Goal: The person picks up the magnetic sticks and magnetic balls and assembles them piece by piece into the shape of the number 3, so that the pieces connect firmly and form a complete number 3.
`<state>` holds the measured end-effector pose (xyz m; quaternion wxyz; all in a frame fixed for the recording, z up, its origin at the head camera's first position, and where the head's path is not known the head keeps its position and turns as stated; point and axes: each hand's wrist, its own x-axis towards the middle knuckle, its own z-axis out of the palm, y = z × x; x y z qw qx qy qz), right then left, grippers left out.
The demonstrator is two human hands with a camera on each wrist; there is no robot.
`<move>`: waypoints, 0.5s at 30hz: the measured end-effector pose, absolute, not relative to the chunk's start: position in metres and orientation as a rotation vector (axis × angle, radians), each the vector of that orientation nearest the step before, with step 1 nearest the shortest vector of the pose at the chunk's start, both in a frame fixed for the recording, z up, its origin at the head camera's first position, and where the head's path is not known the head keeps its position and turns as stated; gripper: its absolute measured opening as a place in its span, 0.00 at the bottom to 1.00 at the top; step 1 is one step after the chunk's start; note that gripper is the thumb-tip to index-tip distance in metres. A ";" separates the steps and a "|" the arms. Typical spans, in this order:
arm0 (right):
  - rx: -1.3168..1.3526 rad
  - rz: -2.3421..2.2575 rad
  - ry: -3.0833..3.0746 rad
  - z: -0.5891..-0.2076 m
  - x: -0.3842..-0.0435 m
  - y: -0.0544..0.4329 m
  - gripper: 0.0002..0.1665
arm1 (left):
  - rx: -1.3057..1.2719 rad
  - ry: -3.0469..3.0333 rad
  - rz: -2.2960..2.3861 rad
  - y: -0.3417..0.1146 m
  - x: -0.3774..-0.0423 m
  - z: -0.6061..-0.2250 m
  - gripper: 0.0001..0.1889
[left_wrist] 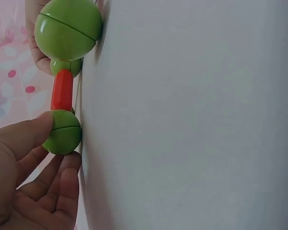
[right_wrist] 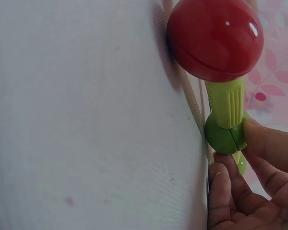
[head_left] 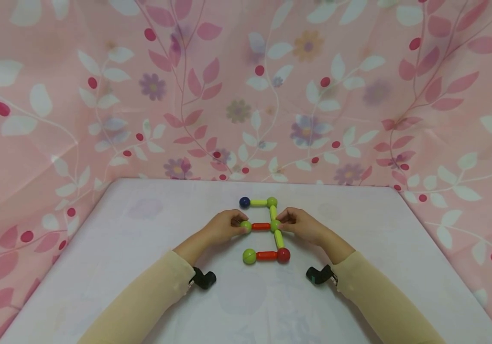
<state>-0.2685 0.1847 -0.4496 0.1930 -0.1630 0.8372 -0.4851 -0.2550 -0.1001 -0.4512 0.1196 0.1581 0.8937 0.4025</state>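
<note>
A figure of balls and rods lies flat on the table, shaped like a reversed E. My left hand (head_left: 227,226) pinches the green ball (left_wrist: 62,132) at the left end of the middle red rod (head_left: 261,226). On the other side my right hand (head_left: 303,224) pinches the green ball (right_wrist: 224,134) where that rod meets the spine. Above it, a yellow-green rod (head_left: 273,212) leads to a green ball (head_left: 272,202), then another rod (head_left: 258,203) and a dark blue ball (head_left: 244,202). Below, a rod (head_left: 278,240) reaches a red ball (head_left: 283,255), joined by a red rod (head_left: 267,256) to a green ball (head_left: 249,256).
The figure rests on a white-covered table (head_left: 142,296). Behind it hangs a pink floral cloth (head_left: 246,95). Each wrist wears a small black camera, on the left (head_left: 204,278) and on the right (head_left: 320,275), below the beige sleeves' cuffs.
</note>
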 end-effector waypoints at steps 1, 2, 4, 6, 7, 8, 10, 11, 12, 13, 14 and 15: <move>-0.455 -1.356 2.352 -0.450 -0.269 0.185 0.14 | 0.449 2.616 1.179 -0.101 -0.255 -0.451 0.15; -0.451 -1.350 2.356 -0.450 -0.269 0.185 0.14 | 0.436 2.624 1.179 -0.102 -0.254 -0.451 0.15; -0.438 -1.325 2.378 -0.450 -0.269 0.186 0.14 | 0.414 2.637 1.181 -0.105 -0.252 -0.450 0.15; -0.415 -1.286 2.408 -0.447 -0.267 0.188 0.14 | 0.396 2.657 1.177 -0.110 -0.248 -0.447 0.15; -0.406 -1.261 2.425 -0.445 -0.266 0.190 0.14 | 0.396 2.671 1.175 -0.113 -0.247 -0.446 0.14; -0.399 -1.237 2.443 -0.443 -0.264 0.193 0.14 | 0.391 2.678 1.178 -0.116 -0.245 -0.445 0.14; -0.397 -1.194 2.475 -0.437 -0.260 0.200 0.14 | 0.390 2.693 1.181 -0.123 -0.241 -0.442 0.14; -0.399 -1.183 2.487 -0.434 -0.258 0.203 0.15 | 0.386 2.704 1.178 -0.127 -0.239 -0.440 0.14; -0.407 -1.173 2.501 -0.430 -0.257 0.208 0.15 | 0.385 2.711 1.180 -0.131 -0.237 -0.439 0.14; -0.411 -1.163 2.516 -0.427 -0.256 0.212 0.16 | 0.383 2.723 1.179 -0.135 -0.234 -0.437 0.15; -0.420 -1.154 2.535 -0.424 -0.255 0.217 0.16 | 0.377 2.731 1.178 -0.139 -0.231 -0.434 0.15; -0.429 -1.143 2.558 -0.421 -0.254 0.222 0.16 | 0.382 2.745 1.171 -0.144 -0.229 -0.432 0.15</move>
